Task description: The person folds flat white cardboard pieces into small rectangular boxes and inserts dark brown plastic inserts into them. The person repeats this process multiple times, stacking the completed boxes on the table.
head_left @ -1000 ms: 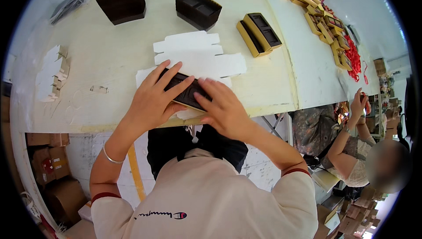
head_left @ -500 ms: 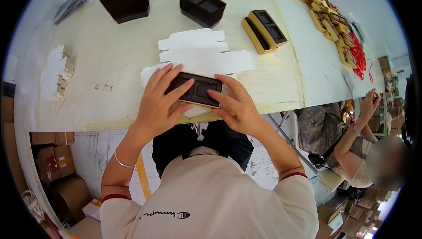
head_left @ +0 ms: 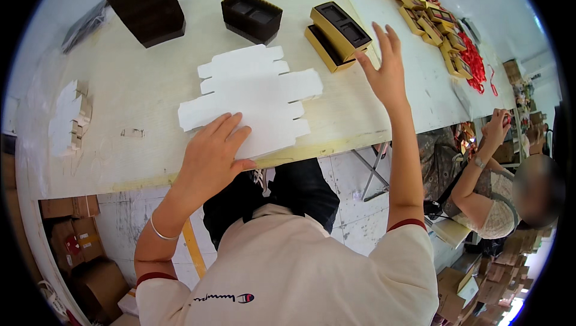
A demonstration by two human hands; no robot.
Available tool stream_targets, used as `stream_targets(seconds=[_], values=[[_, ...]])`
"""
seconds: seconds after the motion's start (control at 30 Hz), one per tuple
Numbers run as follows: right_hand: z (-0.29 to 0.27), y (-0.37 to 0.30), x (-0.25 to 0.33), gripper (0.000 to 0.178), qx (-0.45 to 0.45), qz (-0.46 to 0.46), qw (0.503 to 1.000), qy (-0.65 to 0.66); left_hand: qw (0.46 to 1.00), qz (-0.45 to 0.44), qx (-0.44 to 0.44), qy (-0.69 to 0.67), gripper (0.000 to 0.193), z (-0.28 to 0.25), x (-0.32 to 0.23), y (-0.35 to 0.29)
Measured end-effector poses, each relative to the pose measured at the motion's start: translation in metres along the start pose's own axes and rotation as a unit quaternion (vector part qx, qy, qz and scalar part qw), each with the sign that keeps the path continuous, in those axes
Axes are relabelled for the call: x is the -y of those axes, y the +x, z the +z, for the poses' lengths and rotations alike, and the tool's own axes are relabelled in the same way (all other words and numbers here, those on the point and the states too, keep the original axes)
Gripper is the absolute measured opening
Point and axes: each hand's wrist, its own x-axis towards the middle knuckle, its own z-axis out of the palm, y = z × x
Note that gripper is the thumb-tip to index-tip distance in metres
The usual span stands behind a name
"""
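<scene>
My left hand (head_left: 215, 146) lies with its fingers stretched over the near edge of a flat white cardboard blank (head_left: 252, 89), which has notched flaps at its sides. Off to the right, my right hand (head_left: 386, 71) is raised with thumb and fingers apart and nothing between them. Its thumb is close beside a gold box (head_left: 343, 29) with a black compartment insert; whether they touch, I cannot tell. That box rests slantwise on another gold box (head_left: 327, 49). Left of these stand black plastic trays (head_left: 252, 17) that look nested in a stack.
A tall dark brown stack (head_left: 147, 8) stands at the far left. Folded white card pieces (head_left: 72, 119) lie at the left edge. Many gold boxes (head_left: 435, 23) and red ribbon (head_left: 473, 62) fill the far right. A co-worker's hand (head_left: 497, 125) shows beyond the table's right side.
The black-inserted box both hands were holding is gone from between them. My right hand has moved right and away from me to the gold boxes; my left now rests on the white blank.
</scene>
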Motion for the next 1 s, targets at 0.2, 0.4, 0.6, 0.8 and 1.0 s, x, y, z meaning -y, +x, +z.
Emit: stream_targets(seconds=[0.2,0.4,0.6,0.8,1.0], values=[[-0.004,-0.059,0.087,0.049,0.160,-0.220,0.954,0.123,0.999,0.011,-0.032,-0.003,0.053,0.000,0.007,-0.002],[0.016,-0.071,0.104,0.040,0.278,-0.223,0.912,0.202,0.999,0.001,0.013,-0.032,0.048,-0.011,0.009,-0.001],[0.017,-0.032,0.091,0.027,0.411,-0.156,0.838,0.323,0.994,-0.001,0.071,-0.087,0.033,-0.029,0.019,0.012],[0.031,-0.034,0.110,0.011,0.324,-0.060,0.917,0.224,0.980,-0.132,0.056,-0.137,0.016,-0.019,0.016,0.030],[0.034,-0.045,0.105,0.019,0.166,-0.312,0.932,0.082,0.990,-0.018,-0.133,0.045,0.012,0.014,0.028,0.028]])
